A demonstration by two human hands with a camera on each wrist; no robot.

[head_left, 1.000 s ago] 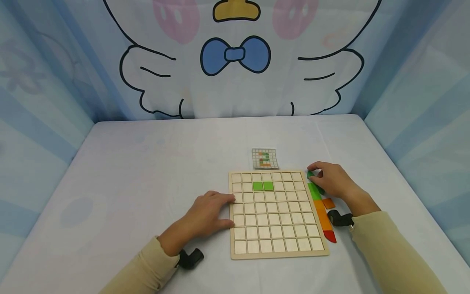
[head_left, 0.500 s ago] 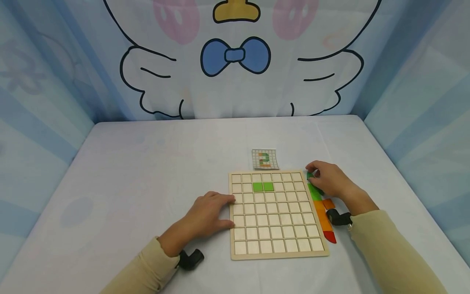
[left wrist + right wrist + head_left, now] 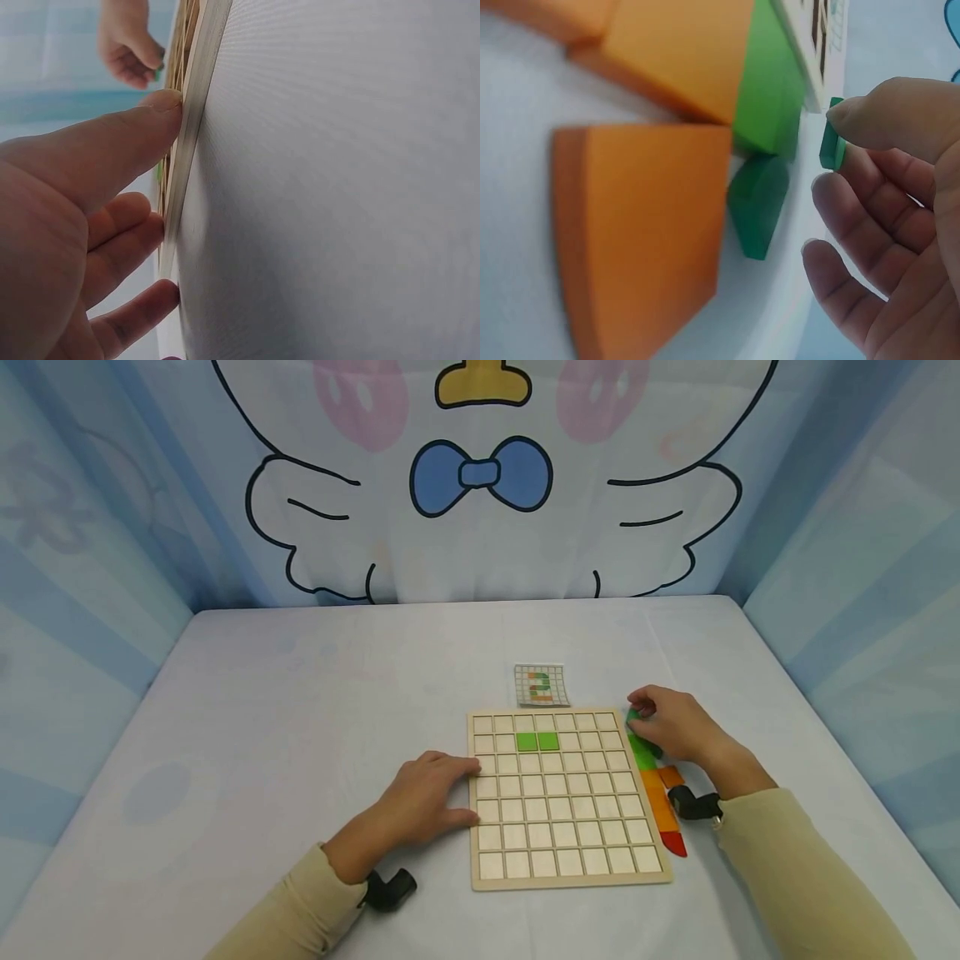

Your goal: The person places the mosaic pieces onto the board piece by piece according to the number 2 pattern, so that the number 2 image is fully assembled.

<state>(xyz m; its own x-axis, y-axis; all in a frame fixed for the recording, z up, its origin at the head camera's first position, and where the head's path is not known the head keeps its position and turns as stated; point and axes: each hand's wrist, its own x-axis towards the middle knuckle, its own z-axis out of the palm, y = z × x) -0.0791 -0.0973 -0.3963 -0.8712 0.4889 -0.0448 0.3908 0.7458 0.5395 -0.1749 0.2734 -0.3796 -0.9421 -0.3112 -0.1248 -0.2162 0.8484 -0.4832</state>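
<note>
A wooden grid board [image 3: 570, 882] lies flat on the white table, with two light green square tiles [image 3: 537, 741] side by side in its second row from the back. My left hand [image 3: 427, 797] touches the board's left edge with thumb and fingertips, its fingers fairly straight. Off the board's back right corner, my right hand [image 3: 678, 727] pinches a small dark green tile [image 3: 829, 141] between thumb and fingers, held above the table in the right wrist view. Another dark green tile [image 3: 759, 202], with a curved side, lies below, beside a light green block [image 3: 772, 97].
Along the board's right side run orange tiles [image 3: 658, 802] and a red curved tile [image 3: 674, 843]. A separate orange tile [image 3: 671, 775] lies to their right. Behind the board is a small gridded pattern card [image 3: 541, 685]. A printed curtain [image 3: 480, 552] closes off the back.
My right hand has shifted only slightly at the back right corner, keeping the dark green tile in its fingers. The left hand and the board have stayed put.
</note>
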